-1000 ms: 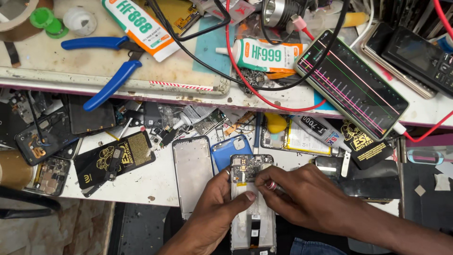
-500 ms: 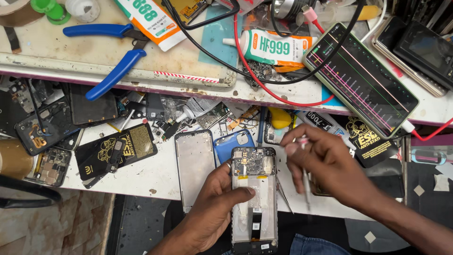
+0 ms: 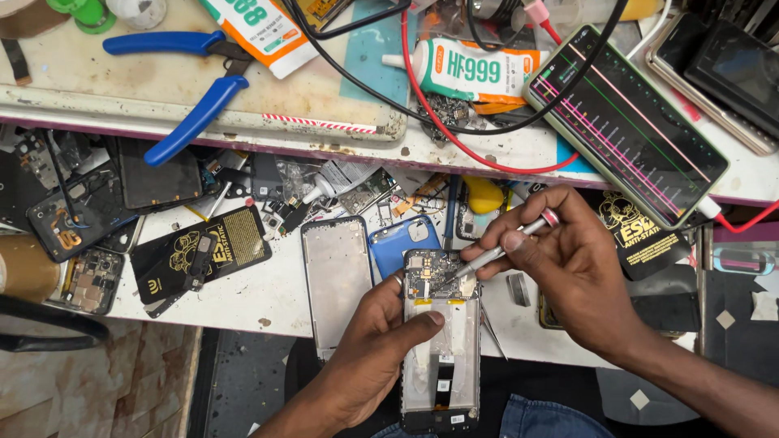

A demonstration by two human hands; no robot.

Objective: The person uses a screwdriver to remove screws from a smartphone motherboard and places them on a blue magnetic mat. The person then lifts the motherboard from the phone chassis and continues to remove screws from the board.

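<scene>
My left hand [image 3: 369,349] grips an opened phone [image 3: 441,341] from the left, thumb across its bare middle. The phone lies upright with its circuit board exposed at the top. My right hand [image 3: 568,276] holds a slim silver screwdriver [image 3: 503,247] with a red cap like a pen. Its tip touches the board at the phone's upper right corner. An empty grey phone frame [image 3: 337,276] lies just left of the phone, and a blue phone back [image 3: 406,239] sits above it.
The upper shelf holds blue-handled pliers [image 3: 195,97], glue tubes [image 3: 479,73], red and black cables, and a lit phone with coloured lines [image 3: 629,122]. Phone parts and black anti-static sheets [image 3: 207,251] litter the lower white shelf. Tweezers [image 3: 491,328] lie right of the phone.
My right hand left the phone's top, picked up the screwdriver at the right, and has brought its tip onto the board. The left hand kept its hold.
</scene>
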